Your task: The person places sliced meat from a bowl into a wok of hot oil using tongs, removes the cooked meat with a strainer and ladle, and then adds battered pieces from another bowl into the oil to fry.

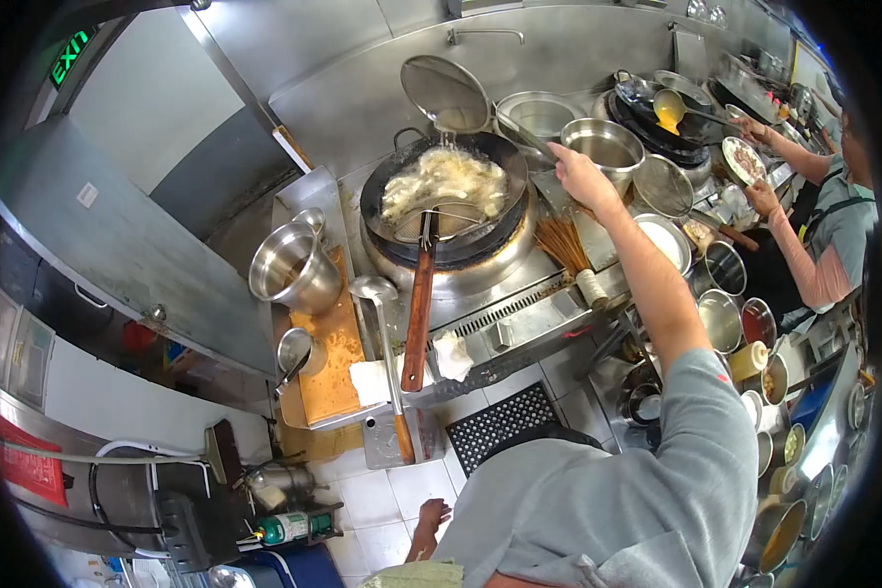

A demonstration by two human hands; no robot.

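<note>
My right hand (583, 178) is closed around the handle of a round mesh strainer (445, 90), arm stretched forward. The strainer is tilted above a wok (372, 201), and something drips from its lower edge. Pale food (446, 183) bubbles in foaming oil in the wok. A second strainer with a wooden handle (421, 304) rests on the wok's near rim, its wire frame over the oil. Low beside my body hangs my left hand (433, 514), fingers loosely apart, with nothing visible in it.
A steel pot (294, 267), ladle (374, 288) and white cloth (369, 383) lie left of the wok. Right of it are a bamboo brush (565, 250) and another pot (603, 147). A co-worker (833, 225) holds a ladle (668, 106) and a plate (744, 161).
</note>
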